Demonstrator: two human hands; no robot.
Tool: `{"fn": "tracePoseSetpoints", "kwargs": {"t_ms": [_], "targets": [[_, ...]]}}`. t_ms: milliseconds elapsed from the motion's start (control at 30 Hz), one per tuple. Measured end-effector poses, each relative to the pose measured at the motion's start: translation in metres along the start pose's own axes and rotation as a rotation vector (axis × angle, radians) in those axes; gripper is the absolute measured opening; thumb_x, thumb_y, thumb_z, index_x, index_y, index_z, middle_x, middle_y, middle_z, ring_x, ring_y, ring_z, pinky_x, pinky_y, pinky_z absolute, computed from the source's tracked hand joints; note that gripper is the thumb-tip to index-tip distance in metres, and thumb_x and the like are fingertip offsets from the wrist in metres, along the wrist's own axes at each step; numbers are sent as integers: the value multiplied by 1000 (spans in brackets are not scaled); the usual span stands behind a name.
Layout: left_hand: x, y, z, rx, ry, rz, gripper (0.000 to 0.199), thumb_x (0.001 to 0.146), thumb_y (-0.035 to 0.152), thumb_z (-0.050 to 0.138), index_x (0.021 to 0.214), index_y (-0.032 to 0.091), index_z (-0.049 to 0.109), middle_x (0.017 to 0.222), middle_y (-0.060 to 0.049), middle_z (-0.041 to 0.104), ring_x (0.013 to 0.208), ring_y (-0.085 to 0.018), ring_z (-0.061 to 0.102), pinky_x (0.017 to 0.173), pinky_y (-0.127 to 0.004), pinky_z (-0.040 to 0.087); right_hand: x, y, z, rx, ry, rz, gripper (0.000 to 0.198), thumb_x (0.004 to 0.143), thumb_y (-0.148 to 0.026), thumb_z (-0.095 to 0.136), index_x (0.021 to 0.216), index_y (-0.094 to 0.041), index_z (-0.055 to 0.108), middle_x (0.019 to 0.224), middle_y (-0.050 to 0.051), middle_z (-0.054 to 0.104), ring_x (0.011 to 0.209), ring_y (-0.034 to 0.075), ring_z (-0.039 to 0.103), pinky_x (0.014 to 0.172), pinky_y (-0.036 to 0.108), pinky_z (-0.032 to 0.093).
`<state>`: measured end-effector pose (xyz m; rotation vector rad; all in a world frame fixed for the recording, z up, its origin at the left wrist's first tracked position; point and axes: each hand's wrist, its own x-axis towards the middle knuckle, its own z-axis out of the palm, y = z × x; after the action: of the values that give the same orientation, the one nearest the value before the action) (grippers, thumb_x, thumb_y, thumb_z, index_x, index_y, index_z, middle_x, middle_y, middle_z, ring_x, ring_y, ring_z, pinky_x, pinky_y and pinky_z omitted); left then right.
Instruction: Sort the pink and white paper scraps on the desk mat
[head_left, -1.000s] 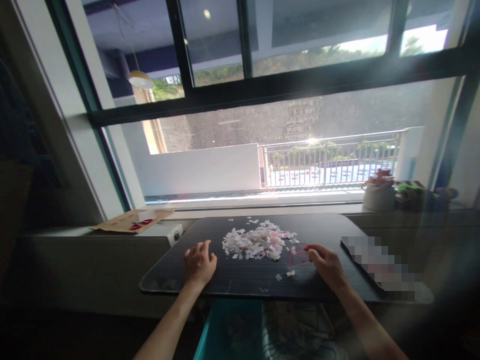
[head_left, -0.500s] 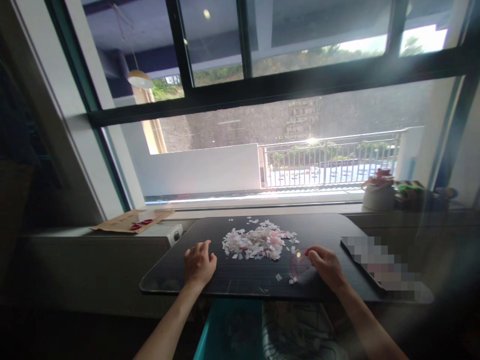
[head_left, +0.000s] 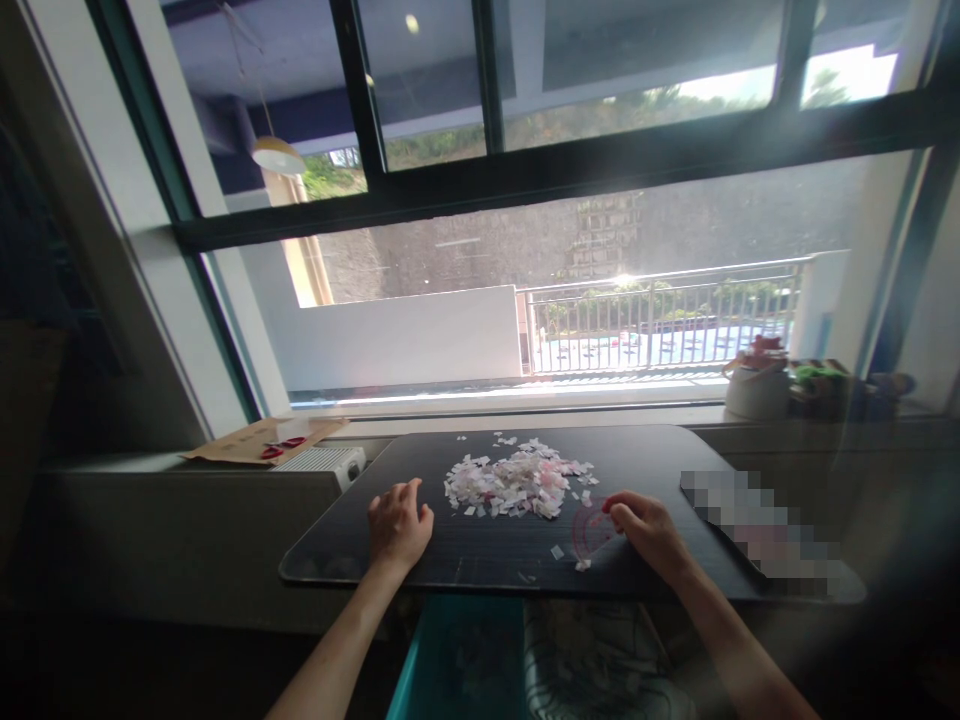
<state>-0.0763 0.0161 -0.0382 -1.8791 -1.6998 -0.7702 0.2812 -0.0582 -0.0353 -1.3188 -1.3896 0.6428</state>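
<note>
A heap of small white and pinkish paper scraps (head_left: 510, 480) lies at the middle of the dark table (head_left: 480, 555). Between the thumb and fingers of my right hand (head_left: 646, 525) is a clear protractor (head_left: 589, 530) with red markings, its curved edge turned left and down. It is at the heap's near right side, close to a few loose scraps. My left hand (head_left: 400, 523) rests on the table left of the heap, holding nothing, fingers loosely extended and thumb apart; it does not touch the scraps.
A pixelated flat item (head_left: 757, 535) lies at the table's right. Beneath the front edge is a teal bin (head_left: 420, 655). Red-handled scissors (head_left: 283, 448) lie on brown paper (head_left: 232, 440) at the left, beside a white heater (head_left: 326, 462). A white pot (head_left: 757, 390) stands on the sill.
My right hand has shifted slightly left with the protractor, which has tilted so that its red markings show more clearly. My left hand and the heap have stayed put.
</note>
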Motion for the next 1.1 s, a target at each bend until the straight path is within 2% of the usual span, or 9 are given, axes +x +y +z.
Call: {"fn": "tracePoseSetpoints", "kwargs": {"t_ms": [167, 300, 467, 633, 800, 933, 1100], "targets": [[0, 0, 0, 7, 3, 0, 35, 76, 20, 45, 109, 16, 56, 103, -11, 63, 96, -26, 58, 90, -42, 36, 0, 1, 0, 61, -91, -11, 22, 66, -27, 47, 64, -15, 66, 50, -2, 56, 51, 13, 51, 51, 22, 40], [0, -1, 0, 21, -3, 5, 34, 77, 20, 45, 110, 16, 55, 103, -11, 63, 96, -26, 58, 90, -41, 35, 0, 2, 0, 63, -50, -17, 21, 66, -25, 47, 63, -15, 65, 48, -3, 54, 49, 12, 49, 50, 22, 39], [0, 0, 0, 29, -5, 2, 34, 76, 20, 46, 109, 17, 56, 103, -10, 63, 94, -25, 58, 89, -41, 36, 1, 3, 0, 74, -86, -11, 21, 65, -25, 47, 60, -15, 65, 46, -3, 53, 47, 12, 48, 49, 21, 39], [0, 0, 1, 21, 0, 5, 35, 77, 20, 45, 109, 16, 56, 103, -11, 63, 95, -26, 58, 89, -41, 36, 1, 3, 0, 73, -60, -18, 21, 65, -24, 47, 60, -15, 65, 46, -3, 53, 47, 11, 48, 48, 21, 37], [0, 0, 1, 22, -6, 5, 34, 77, 20, 45, 109, 16, 55, 103, -11, 63, 96, -26, 58, 90, -41, 35, 0, 2, 0, 87, -138, -17, 20, 63, -24, 48, 57, -15, 65, 43, -4, 52, 45, 11, 46, 46, 20, 35], [0, 0, -1, 21, -14, 2, 35, 77, 20, 45, 110, 15, 55, 104, -11, 63, 96, -25, 58, 90, -41, 35, -1, 1, 0, 103, -135, -13, 20, 64, -23, 48, 58, -15, 65, 45, -4, 52, 45, 10, 46, 46, 20, 34], [0, 1, -2, 11, -32, 3, 35, 78, 20, 44, 111, 14, 55, 104, -12, 62, 97, -26, 57, 90, -42, 36, -2, 0, 0, 91, -99, -16, 22, 65, -26, 49, 63, -15, 67, 47, -2, 56, 48, 12, 50, 49, 22, 38]]}}
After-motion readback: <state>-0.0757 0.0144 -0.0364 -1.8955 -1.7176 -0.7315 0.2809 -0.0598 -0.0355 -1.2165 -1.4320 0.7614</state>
